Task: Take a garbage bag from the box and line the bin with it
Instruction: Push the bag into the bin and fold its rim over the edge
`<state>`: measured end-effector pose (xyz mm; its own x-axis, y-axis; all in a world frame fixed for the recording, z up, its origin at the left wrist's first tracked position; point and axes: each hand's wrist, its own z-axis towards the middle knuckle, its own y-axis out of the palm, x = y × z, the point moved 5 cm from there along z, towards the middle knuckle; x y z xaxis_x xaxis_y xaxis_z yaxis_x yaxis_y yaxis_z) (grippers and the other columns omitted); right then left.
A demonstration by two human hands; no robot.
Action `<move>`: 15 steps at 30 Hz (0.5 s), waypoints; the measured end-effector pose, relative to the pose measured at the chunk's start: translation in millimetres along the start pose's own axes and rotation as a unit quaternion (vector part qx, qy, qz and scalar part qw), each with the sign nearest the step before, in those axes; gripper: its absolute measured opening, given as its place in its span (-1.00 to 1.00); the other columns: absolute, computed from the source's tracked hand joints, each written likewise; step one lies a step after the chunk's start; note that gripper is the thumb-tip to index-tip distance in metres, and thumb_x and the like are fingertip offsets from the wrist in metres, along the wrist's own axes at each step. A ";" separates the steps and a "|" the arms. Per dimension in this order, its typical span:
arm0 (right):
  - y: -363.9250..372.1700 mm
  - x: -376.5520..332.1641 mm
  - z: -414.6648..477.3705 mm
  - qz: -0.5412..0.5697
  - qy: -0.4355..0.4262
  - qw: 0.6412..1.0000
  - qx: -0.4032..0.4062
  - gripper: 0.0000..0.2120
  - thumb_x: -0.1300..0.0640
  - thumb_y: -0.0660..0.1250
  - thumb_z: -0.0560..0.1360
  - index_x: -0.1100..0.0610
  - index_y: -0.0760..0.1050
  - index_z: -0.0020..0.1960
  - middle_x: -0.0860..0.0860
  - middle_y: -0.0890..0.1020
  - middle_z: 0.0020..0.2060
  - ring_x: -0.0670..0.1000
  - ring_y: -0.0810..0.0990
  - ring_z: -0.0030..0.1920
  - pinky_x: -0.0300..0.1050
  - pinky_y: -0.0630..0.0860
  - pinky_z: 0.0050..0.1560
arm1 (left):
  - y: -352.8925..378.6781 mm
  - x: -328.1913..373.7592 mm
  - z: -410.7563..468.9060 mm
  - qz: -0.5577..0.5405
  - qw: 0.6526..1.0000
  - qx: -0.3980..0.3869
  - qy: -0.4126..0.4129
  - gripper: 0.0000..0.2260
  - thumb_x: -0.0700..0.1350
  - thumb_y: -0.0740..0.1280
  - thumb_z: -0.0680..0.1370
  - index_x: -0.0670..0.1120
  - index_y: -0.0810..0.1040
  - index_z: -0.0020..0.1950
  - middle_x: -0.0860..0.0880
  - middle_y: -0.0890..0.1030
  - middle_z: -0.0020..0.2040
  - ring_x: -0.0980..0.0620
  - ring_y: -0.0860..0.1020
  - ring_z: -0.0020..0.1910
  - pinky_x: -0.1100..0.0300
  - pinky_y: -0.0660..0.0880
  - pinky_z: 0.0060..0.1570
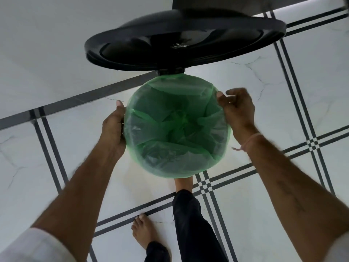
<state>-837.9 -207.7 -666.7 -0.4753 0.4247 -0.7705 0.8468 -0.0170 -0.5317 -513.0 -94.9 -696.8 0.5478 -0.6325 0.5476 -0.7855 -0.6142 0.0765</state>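
A round bin stands on the floor below me, and a translucent green garbage bag (175, 129) lines its inside and is folded over its rim all round. The bin's black round lid (181, 40) stands raised behind it on a hinge. My left hand (113, 127) grips the bag-covered rim on the left side. My right hand (236, 108) pinches the bag's edge at the upper right of the rim. The bin's own wall is hidden under the bag. No box is in view.
White marble floor tiles with dark stripe inlays (205, 184) surround the bin. One bare foot (183, 184) is tucked under the bin's front edge; the other foot (143, 231) stands behind and left. A dark cabinet base (226, 4) sits beyond the lid.
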 end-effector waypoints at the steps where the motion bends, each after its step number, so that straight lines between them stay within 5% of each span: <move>1: -1.5 -13.9 -10.7 -0.076 -0.112 0.989 0.053 -0.80 0.02 0.47 0.53 0.14 0.56 -0.02 0.06 0.67 -0.08 0.08 0.63 -0.09 -0.06 0.56 -0.07 | -3.2 -0.4 -3.9 0.023 0.999 0.035 0.013 -0.42 0.35 0.27 0.58 -0.13 0.67 0.21 -0.13 0.72 0.18 -0.14 0.68 0.17 -0.12 0.61 0.20; 3: 19.9 -41.8 -44.8 -0.124 -0.280 0.952 0.012 -0.91 0.15 0.41 0.57 0.18 0.58 -0.02 0.02 0.62 -0.12 -0.01 0.56 -0.14 -0.21 0.49 -0.09 | -8.8 -3.1 -15.3 0.071 0.989 0.116 0.054 -0.50 0.36 0.22 0.59 -0.05 0.63 0.06 -0.01 0.69 0.11 -0.03 0.64 0.11 -0.03 0.59 0.18; 4: 40.2 -49.9 -60.4 -0.133 -0.287 0.946 -0.067 -0.91 0.15 0.38 0.60 0.18 0.61 0.00 -0.03 0.61 -0.14 -0.08 0.55 -0.18 -0.29 0.49 -0.09 | -9.1 -5.8 -23.1 0.076 0.984 0.143 0.078 -0.56 0.32 0.22 0.62 -0.05 0.59 0.02 0.03 0.66 0.05 0.00 0.62 0.05 0.06 0.58 0.09; 6: 90.4 -39.9 -82.2 -0.173 -0.188 0.934 -0.251 -0.76 0.03 0.29 0.67 0.14 0.62 0.20 -0.02 0.68 0.00 -0.05 0.64 -0.07 -0.24 0.54 0.07 | -2.7 -16.6 -34.0 0.062 0.982 0.136 0.112 -0.67 0.20 0.24 0.66 -0.04 0.54 -0.04 0.01 0.62 -0.06 0.03 0.58 -0.08 0.13 0.57 -0.04; 7: 115.6 -22.7 -91.4 -0.189 -0.114 0.916 -0.336 -0.64 -0.06 0.23 0.69 0.08 0.54 0.39 0.04 0.66 0.23 0.03 0.64 0.19 -0.16 0.48 0.28 | -0.5 -22.9 -35.6 0.062 0.982 0.123 0.126 -0.72 0.15 0.26 0.67 -0.04 0.54 -0.05 0.00 0.62 -0.08 0.03 0.58 -0.10 0.10 0.59 -0.04; 8: 135.2 -8.5 -101.6 -0.193 -0.046 0.893 -0.405 -0.52 -0.17 0.15 0.70 0.00 0.38 0.54 0.04 0.50 0.48 0.06 0.48 0.45 -0.11 0.35 0.47 | 0.7 -27.0 -36.2 0.067 0.981 0.114 0.138 -0.75 0.12 0.28 0.67 -0.04 0.54 -0.05 -0.01 0.63 -0.08 0.02 0.58 -0.10 0.07 0.59 -0.03; 10: 162.8 16.9 -119.0 -0.192 0.031 0.836 -0.513 -0.39 -0.30 0.04 0.67 -0.13 0.10 0.66 -0.05 0.16 0.67 0.05 0.12 0.65 -0.02 0.03 0.63 | -0.6 -28.6 -32.9 0.079 0.978 0.124 0.148 -0.73 0.12 0.27 0.66 -0.07 0.53 -0.04 -0.04 0.59 -0.09 0.00 0.54 -0.09 0.01 0.56 0.00; 12: 169.7 29.3 -129.5 -0.218 0.048 0.790 -0.571 -0.39 -0.32 0.00 0.67 -0.16 0.04 0.66 -0.05 0.07 0.68 0.05 0.02 0.67 0.04 -0.07 0.63 | 0.1 -27.4 -29.8 0.087 0.977 0.132 0.147 -0.69 0.14 0.23 0.67 -0.10 0.49 -0.05 -0.07 0.54 -0.07 -0.01 0.50 -0.08 -0.03 0.53 0.02; 15: 166.1 26.8 -128.1 -0.210 0.070 0.802 -0.554 -0.43 -0.30 -0.06 0.69 -0.20 0.03 0.66 -0.05 0.08 0.68 0.08 0.04 0.67 0.04 -0.04 0.60 | 3.2 -26.7 -29.0 0.080 0.976 0.126 0.157 -0.63 0.15 0.19 0.67 -0.17 0.46 -0.01 -0.07 0.52 -0.06 -0.01 0.49 -0.06 -0.08 0.54 0.08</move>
<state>-679.4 -83.2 -730.6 -0.8083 0.2814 -0.5173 0.3483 0.9368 -0.0346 -538.5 -66.3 -687.1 0.2779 -0.5775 0.7676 -0.7362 -0.6414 -0.2160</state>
